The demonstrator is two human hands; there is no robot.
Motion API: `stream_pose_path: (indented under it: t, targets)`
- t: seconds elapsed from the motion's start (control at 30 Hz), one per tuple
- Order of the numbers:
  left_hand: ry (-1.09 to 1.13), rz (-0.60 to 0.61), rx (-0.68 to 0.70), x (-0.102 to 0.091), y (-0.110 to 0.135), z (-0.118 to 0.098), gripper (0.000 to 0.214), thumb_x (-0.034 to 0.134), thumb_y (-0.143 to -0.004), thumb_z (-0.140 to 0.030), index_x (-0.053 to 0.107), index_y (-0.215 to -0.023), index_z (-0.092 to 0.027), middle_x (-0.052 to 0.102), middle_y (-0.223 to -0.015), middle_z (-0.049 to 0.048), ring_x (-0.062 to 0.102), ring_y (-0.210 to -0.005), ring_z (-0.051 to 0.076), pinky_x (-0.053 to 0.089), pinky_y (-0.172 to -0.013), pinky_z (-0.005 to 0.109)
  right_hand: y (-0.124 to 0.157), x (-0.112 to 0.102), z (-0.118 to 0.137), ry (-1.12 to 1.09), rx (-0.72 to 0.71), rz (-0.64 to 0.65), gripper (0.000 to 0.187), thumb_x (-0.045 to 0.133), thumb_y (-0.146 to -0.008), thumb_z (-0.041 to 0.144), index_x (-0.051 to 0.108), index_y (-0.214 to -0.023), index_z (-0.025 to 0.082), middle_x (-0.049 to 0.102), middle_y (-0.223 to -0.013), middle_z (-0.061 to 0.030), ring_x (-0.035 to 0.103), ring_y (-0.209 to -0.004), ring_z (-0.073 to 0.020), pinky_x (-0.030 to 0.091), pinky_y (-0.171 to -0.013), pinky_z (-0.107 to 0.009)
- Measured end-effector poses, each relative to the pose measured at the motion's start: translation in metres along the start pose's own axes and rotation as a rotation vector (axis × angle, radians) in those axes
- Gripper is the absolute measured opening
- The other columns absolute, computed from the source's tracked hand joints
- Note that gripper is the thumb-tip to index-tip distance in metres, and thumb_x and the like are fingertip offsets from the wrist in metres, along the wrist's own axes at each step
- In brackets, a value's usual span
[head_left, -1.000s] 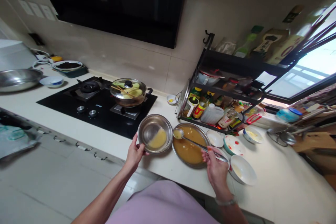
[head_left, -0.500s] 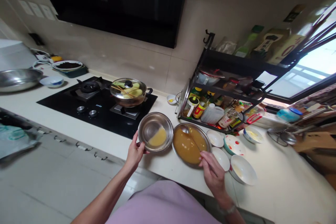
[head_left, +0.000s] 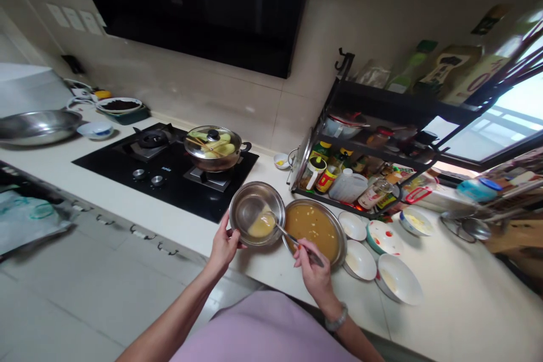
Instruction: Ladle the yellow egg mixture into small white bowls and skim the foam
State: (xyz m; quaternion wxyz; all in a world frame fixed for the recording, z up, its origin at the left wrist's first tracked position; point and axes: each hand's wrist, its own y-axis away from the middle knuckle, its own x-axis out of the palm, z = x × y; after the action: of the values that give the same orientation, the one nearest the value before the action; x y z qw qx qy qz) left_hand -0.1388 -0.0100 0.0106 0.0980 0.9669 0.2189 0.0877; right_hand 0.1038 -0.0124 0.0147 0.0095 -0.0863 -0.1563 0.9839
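My left hand grips the near rim of a small steel bowl, which is tilted and has pale yellow liquid pooled at its right side. My right hand is closed round the handle of a metal spoon; the spoon's bowl dips into that yellow liquid. Just to the right, touching the small bowl, sits a wider steel dish filled with orange-brown liquid. Both stand near the front edge of the white counter.
A black gas hob carries a lidded pot with chopsticks and yellow-green food. Three white bowls and a spotted bowl lie right of the dish. A black rack of jars stands behind. A wok is far left.
The spoon left the wide dish of orange-brown liquid and moved left into the small steel bowl. My right hand followed it leftward. My left hand stayed on the small bowl's rim.
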Motion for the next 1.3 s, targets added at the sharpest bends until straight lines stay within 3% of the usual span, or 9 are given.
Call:
stream_pose_path:
  t: [0.1, 0.23, 0.53, 0.7, 0.83, 1.07, 1.17, 1.3]
  targets:
    - [0.001, 0.001, -0.007, -0.002, -0.001, 0.002, 0.081, 0.059, -0.078, -0.012, 0.024, -0.15, -0.022, 0.057, -0.062, -0.0056, 0.057, -0.049, 0.008, 0.058, -0.052, 0.026, -0.004, 0.003, 0.001, -0.123, 0.172, -0.135, 0.03, 0.062, -0.084, 0.045, 0.064, -0.095, 0.018, 0.064, -0.055, 0.001, 0.062, -0.048, -0.015, 0.057, -0.055, -0.03]
    - [0.004, -0.011, -0.035, -0.003, -0.001, 0.003, 0.08, 0.059, -0.079, -0.012, 0.023, -0.15, -0.02, 0.053, -0.055, -0.008, 0.056, -0.046, 0.009, 0.058, -0.052, 0.027, -0.01, 0.0, 0.008, -0.218, 0.262, -0.196, 0.04, 0.068, -0.077, 0.053, 0.061, -0.093, 0.017, 0.064, -0.053, -0.0001, 0.067, -0.054, -0.0189, 0.056, -0.053, -0.03]
    - [0.026, -0.003, -0.046, -0.001, -0.001, 0.003, 0.082, 0.062, -0.078, -0.014, 0.024, -0.15, -0.022, 0.054, -0.055, -0.008, 0.057, -0.047, 0.009, 0.057, -0.051, 0.025, -0.011, -0.013, 0.012, -0.24, 0.247, -0.24, 0.035, 0.068, -0.079, 0.048, 0.062, -0.092, 0.017, 0.063, -0.053, 0.0017, 0.065, -0.052, -0.0168, 0.056, -0.058, -0.032]
    - [0.028, -0.003, -0.049, 0.0, -0.001, 0.001, 0.082, 0.061, -0.078, -0.014, 0.024, -0.15, -0.022, 0.052, -0.054, -0.0086, 0.056, -0.045, 0.009, 0.057, -0.05, 0.027, -0.013, -0.024, 0.015, -0.295, 0.284, -0.327, 0.035, 0.074, -0.073, 0.044, 0.062, -0.091, 0.016, 0.066, -0.058, -0.002, 0.066, -0.056, -0.0186, 0.049, -0.044, -0.025]
    - [0.016, -0.007, -0.052, 0.0, -0.002, 0.0, 0.081, 0.061, -0.078, -0.013, 0.024, -0.15, -0.022, 0.053, -0.055, -0.0082, 0.056, -0.045, 0.009, 0.058, -0.05, 0.027, -0.017, -0.04, 0.02, -0.32, 0.293, -0.414, 0.037, 0.078, -0.068, 0.04, 0.062, -0.091, 0.016, 0.069, -0.063, -0.0037, 0.063, -0.053, -0.0165, 0.048, -0.044, -0.024]
    - [0.01, -0.015, -0.047, -0.001, -0.005, 0.0, 0.08, 0.06, -0.079, -0.012, 0.024, -0.15, -0.022, 0.053, -0.056, -0.0076, 0.056, -0.047, 0.009, 0.057, -0.051, 0.026, -0.017, -0.072, 0.014, -0.142, 0.217, -0.469, 0.032, 0.075, -0.072, 0.042, 0.063, -0.088, 0.017, 0.064, -0.055, -0.0006, 0.063, -0.052, -0.0188, 0.05, -0.047, -0.028]
    - [0.008, -0.022, -0.051, -0.001, -0.005, 0.0, 0.081, 0.061, -0.078, -0.014, 0.025, -0.15, -0.022, 0.054, -0.056, -0.0075, 0.057, -0.047, 0.009, 0.057, -0.051, 0.026, -0.01, -0.08, 0.012, 0.016, 0.112, -0.415, 0.027, 0.069, -0.079, 0.041, 0.065, -0.092, 0.017, 0.062, -0.053, 0.0008, 0.063, -0.052, -0.0181, 0.055, -0.055, -0.032]
    - [0.004, -0.013, -0.03, -0.002, -0.006, 0.0, 0.081, 0.061, -0.078, -0.015, 0.024, -0.15, -0.021, 0.055, -0.057, -0.0068, 0.058, -0.048, 0.01, 0.058, -0.052, 0.027, -0.001, -0.087, 0.011, 0.226, -0.144, -0.251, 0.018, 0.06, -0.087, 0.029, 0.069, -0.099, 0.019, 0.069, -0.079, -0.0074, 0.064, -0.059, -0.0171, 0.056, -0.051, -0.03]
